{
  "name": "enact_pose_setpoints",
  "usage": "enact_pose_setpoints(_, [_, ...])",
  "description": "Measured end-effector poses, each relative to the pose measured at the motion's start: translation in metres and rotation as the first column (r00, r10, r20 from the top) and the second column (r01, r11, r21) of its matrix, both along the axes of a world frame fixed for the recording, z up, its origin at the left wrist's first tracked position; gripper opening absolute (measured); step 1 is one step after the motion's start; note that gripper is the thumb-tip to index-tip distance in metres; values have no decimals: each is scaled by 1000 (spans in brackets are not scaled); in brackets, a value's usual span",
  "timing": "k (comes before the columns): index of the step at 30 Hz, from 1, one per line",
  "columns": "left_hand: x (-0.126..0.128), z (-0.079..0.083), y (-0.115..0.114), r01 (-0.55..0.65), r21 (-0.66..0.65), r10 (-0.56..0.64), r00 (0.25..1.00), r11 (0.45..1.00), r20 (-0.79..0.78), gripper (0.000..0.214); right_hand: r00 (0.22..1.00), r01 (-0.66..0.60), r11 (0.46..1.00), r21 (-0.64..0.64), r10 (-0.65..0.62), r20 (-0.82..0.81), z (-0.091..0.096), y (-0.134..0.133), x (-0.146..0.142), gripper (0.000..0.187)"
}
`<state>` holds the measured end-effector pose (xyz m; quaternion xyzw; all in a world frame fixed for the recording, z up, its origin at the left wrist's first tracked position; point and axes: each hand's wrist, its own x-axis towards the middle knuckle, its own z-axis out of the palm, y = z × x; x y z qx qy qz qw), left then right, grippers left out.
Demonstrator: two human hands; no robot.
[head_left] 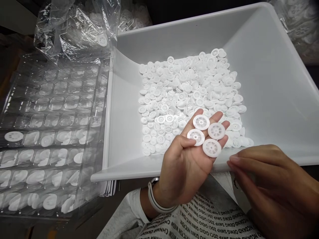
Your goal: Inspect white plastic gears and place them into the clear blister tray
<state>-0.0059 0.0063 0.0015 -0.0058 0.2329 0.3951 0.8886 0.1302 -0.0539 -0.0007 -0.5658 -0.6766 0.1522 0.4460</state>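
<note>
My left hand [186, 162] is palm up over the near edge of a grey bin. Several white spoked plastic wheels [211, 148] lie spread on its palm and fingers, and the thumb presses on one of them. To its right, my right hand [271, 179] has thumb and fingertips pinched together, with no wheel showing between them. A thick layer of loose white plastic wheels [184, 83] covers the bottom of the grey bin [264, 79] beyond my hands.
Left of the bin stands a clear plastic compartment tray [59, 120]; its nearer rows contain white parts. A clear plastic bag [77, 33] of white parts rests at the tray's far end. Another bag of white wheels [302, 28] is at the far right.
</note>
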Motion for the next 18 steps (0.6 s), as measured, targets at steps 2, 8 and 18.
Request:
enact_pose_setpoints(2, [0, 0, -1, -4, 1, 4, 1000, 1000, -1, 67, 1000, 27, 1000, -2, -27, -6, 2, 0, 0, 20])
enact_pose_setpoints(8, [-1, 0, -1, -10, 6, 10, 1000, 1000, -6, 66, 992, 116, 993, 22, -115, -58, -7, -7, 4, 24])
enact_pose_setpoints(18, [-2, 0, -2, -13, 24, 13, 1000, 1000, -9, 69, 790, 453, 891, -24, -414, -451, -23, -10, -3, 16])
